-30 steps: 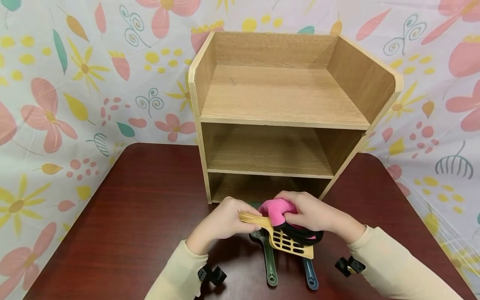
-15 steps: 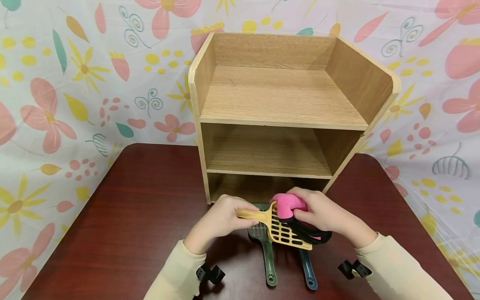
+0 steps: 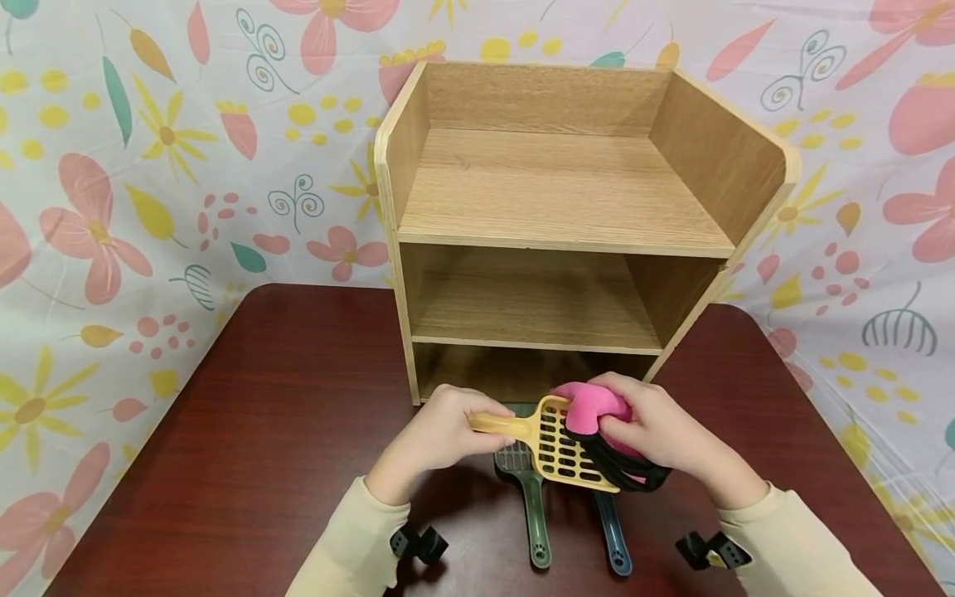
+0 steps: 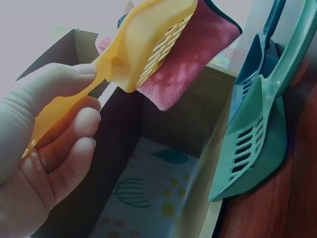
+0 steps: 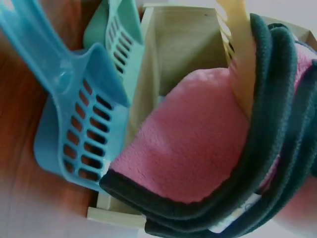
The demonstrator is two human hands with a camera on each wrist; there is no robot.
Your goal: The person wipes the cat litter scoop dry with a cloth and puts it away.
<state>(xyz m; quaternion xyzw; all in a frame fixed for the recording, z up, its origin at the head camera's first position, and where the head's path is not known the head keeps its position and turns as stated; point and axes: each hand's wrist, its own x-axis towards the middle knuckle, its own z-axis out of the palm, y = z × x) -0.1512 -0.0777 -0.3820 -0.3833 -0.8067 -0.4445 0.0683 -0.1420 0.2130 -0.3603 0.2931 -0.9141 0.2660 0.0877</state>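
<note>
My left hand (image 3: 440, 435) pinches the handle of a yellow litter scoop (image 3: 570, 464), its slotted head pointing right. In the left wrist view the thumb lies along the handle, fingers curled beneath. My right hand (image 3: 649, 427) grips a bunched pink cloth (image 3: 593, 406) with dark edging, which overlaps the right side of the scoop's head. The right wrist view shows the cloth (image 5: 193, 134) close up, partly covering the yellow scoop (image 5: 237, 29). Below them on the table lie a green litter scoop (image 3: 535, 514) and a blue one (image 3: 613, 535), its head mostly hidden.
A wooden shelf unit (image 3: 567, 191) with three levels stands just behind the hands. The dark red table (image 3: 298, 431) reaches to both sides. A floral sheet (image 3: 179, 149) hangs behind and beside it.
The cloth has slid rightward across the yellow scoop with my right hand. The scoop has turned, showing more of its slotted face. My left hand has shifted slightly left.
</note>
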